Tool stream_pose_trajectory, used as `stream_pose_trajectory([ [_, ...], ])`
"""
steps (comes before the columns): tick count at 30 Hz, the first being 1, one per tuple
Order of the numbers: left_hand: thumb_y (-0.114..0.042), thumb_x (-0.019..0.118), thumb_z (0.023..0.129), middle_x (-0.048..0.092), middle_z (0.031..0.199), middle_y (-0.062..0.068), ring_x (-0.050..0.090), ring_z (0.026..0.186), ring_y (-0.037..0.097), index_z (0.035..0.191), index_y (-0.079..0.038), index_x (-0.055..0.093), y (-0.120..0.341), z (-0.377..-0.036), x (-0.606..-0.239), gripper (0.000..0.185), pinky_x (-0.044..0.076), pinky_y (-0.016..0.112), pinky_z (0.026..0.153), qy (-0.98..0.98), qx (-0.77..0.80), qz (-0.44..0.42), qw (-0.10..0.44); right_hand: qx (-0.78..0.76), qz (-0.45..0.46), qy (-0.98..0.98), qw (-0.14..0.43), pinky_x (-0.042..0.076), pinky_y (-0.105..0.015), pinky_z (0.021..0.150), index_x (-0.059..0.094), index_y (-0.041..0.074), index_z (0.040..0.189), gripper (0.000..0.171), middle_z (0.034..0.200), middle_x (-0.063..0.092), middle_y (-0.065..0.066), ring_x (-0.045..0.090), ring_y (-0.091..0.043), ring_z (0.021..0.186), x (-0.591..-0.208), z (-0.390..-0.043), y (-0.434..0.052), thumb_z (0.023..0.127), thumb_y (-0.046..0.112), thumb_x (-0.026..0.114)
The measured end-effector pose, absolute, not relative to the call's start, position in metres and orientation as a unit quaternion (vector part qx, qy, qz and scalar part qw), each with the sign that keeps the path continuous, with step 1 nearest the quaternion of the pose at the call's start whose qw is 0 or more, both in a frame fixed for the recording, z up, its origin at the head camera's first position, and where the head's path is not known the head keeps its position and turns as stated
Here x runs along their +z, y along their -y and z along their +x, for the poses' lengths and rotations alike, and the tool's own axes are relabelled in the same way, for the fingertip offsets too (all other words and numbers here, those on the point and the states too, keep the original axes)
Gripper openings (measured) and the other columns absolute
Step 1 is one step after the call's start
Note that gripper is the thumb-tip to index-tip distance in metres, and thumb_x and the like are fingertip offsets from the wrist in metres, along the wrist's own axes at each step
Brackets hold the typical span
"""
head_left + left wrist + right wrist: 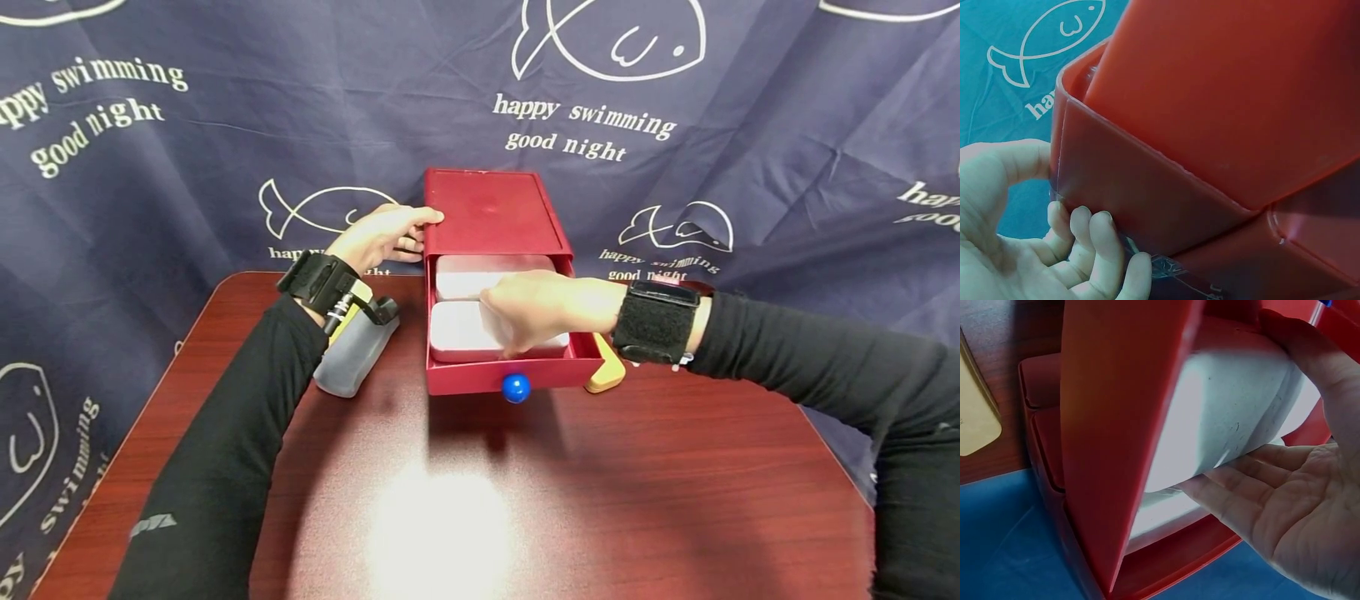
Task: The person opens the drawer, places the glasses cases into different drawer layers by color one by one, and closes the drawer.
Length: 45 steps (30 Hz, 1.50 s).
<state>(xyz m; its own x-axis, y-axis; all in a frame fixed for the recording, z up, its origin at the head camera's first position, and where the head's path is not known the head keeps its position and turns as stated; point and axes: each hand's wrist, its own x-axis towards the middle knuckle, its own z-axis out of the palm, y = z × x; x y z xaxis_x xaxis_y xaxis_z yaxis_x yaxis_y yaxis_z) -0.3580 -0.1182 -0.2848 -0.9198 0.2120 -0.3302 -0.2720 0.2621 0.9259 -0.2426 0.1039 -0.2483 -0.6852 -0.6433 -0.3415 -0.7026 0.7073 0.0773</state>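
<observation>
A red drawer box stands toward the back of the table, its drawer pulled out toward me. The drawer front has a round blue knob. Inside lie a front white case with rounded corners and a second white case behind it. My right hand reaches in and grips the front case, thumb on one side and fingers on the other. At the box's left edge, my left hand holds on with the thumb over the top and curled fingers against the side.
Left of the box, a grey rounded object lies under my left wrist. A yellow object sits at the box's right, partly behind my right wrist. A dark blue printed curtain hangs behind the reddish-brown table.
</observation>
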Motion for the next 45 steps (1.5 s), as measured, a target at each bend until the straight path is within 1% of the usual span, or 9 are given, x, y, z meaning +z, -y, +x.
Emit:
stream_pose_trajectory([
  [4, -0.034, 0.064, 0.093, 0.054, 0.074, -0.004, 0.061, 0.064, 0.008, 0.099, -0.013, 0.052, 0.118, -0.36, -0.285, 0.025, 0.056, 0.026, 0.079, -0.77, 0.606, -0.021, 0.198, 0.103, -0.369, -0.913, 0.139, 0.057, -0.035, 0.077, 0.06, 0.009, 0.114, 0.055, 0.097, 0.068, -0.004, 0.065, -0.02, 0.091, -0.248, -0.243, -0.104, 0.077, 0.038, 0.089],
  [10, -0.035, 0.064, 0.093, 0.054, 0.075, -0.004, 0.062, 0.066, 0.009, 0.101, -0.012, 0.053, 0.118, -0.36, -0.285, 0.027, 0.056, 0.024, 0.074, -0.773, 0.602, -0.025, 0.197, 0.102, -0.372, -0.913, 0.133, 0.057, -0.033, 0.074, 0.061, 0.009, 0.111, 0.054, 0.096, 0.068, -0.004, 0.065, -0.02, 0.09, -0.25, -0.242, -0.106, 0.077, 0.04, 0.089],
  [19, -0.035, 0.063, 0.094, 0.053, 0.075, -0.004, 0.061, 0.066, 0.008, 0.1, -0.012, 0.052, 0.119, -0.36, -0.286, 0.026, 0.055, 0.032, 0.092, -0.772, 0.603, -0.022, 0.2, 0.099, -0.387, -0.909, 0.122, 0.055, -0.035, 0.076, 0.061, 0.008, 0.113, 0.056, 0.095, 0.068, -0.005, 0.065, -0.021, 0.088, -0.253, -0.242, -0.106, 0.076, 0.039, 0.089],
  [22, -0.035, 0.064, 0.094, 0.053, 0.075, -0.005, 0.061, 0.066, 0.009, 0.099, -0.012, 0.052, 0.119, -0.36, -0.286, 0.026, 0.054, 0.033, 0.095, -0.771, 0.604, -0.025, 0.198, 0.104, -0.386, -0.909, 0.117, 0.054, -0.034, 0.075, 0.06, 0.008, 0.113, 0.056, 0.096, 0.067, -0.006, 0.065, -0.021, 0.088, -0.254, -0.242, -0.106, 0.076, 0.04, 0.089],
  [27, -0.034, 0.063, 0.094, 0.053, 0.074, -0.005, 0.061, 0.065, 0.009, 0.099, -0.012, 0.052, 0.119, -0.36, -0.286, 0.025, 0.055, 0.03, 0.088, -0.771, 0.604, -0.022, 0.198, 0.11, -0.378, -0.912, 0.12, 0.054, -0.034, 0.075, 0.06, 0.011, 0.111, 0.054, 0.096, 0.067, -0.004, 0.066, -0.02, 0.088, -0.251, -0.24, -0.106, 0.077, 0.042, 0.088],
  [35, -0.034, 0.064, 0.094, 0.055, 0.074, -0.004, 0.061, 0.066, 0.009, 0.101, -0.012, 0.052, 0.117, -0.359, -0.284, 0.026, 0.057, 0.024, 0.075, -0.769, 0.608, -0.026, 0.198, 0.11, -0.361, -0.916, 0.134, 0.055, -0.035, 0.073, 0.062, 0.016, 0.102, 0.039, 0.091, 0.067, 0.001, 0.065, -0.017, 0.084, -0.241, -0.236, -0.107, 0.08, 0.041, 0.083],
  [38, -0.032, 0.064, 0.094, 0.055, 0.073, -0.004, 0.062, 0.065, 0.009, 0.101, -0.012, 0.052, 0.117, -0.36, -0.284, 0.025, 0.057, 0.022, 0.071, -0.764, 0.614, -0.025, 0.196, 0.118, -0.356, -0.919, 0.117, 0.055, -0.037, 0.072, 0.064, 0.016, 0.107, 0.042, 0.093, 0.068, 0.0, 0.065, -0.018, 0.085, -0.235, -0.232, -0.107, 0.08, 0.042, 0.082],
  [40, -0.031, 0.064, 0.094, 0.055, 0.073, -0.004, 0.062, 0.064, 0.009, 0.101, -0.011, 0.052, 0.117, -0.36, -0.285, 0.024, 0.057, 0.022, 0.069, -0.76, 0.618, -0.02, 0.197, 0.123, -0.358, -0.92, 0.103, 0.056, -0.038, 0.072, 0.065, 0.015, 0.115, 0.047, 0.095, 0.069, -0.002, 0.065, -0.019, 0.085, -0.231, -0.229, -0.108, 0.08, 0.044, 0.082],
  [45, -0.029, 0.064, 0.095, 0.056, 0.071, -0.003, 0.062, 0.06, 0.009, 0.101, -0.01, 0.053, 0.117, -0.361, -0.286, 0.023, 0.056, 0.021, 0.067, -0.751, 0.629, -0.02, 0.2, 0.115, -0.366, -0.92, 0.076, 0.058, -0.041, 0.078, 0.064, 0.015, 0.13, 0.06, 0.098, 0.071, -0.003, 0.067, -0.021, 0.089, -0.219, -0.218, -0.112, 0.082, 0.045, 0.081],
])
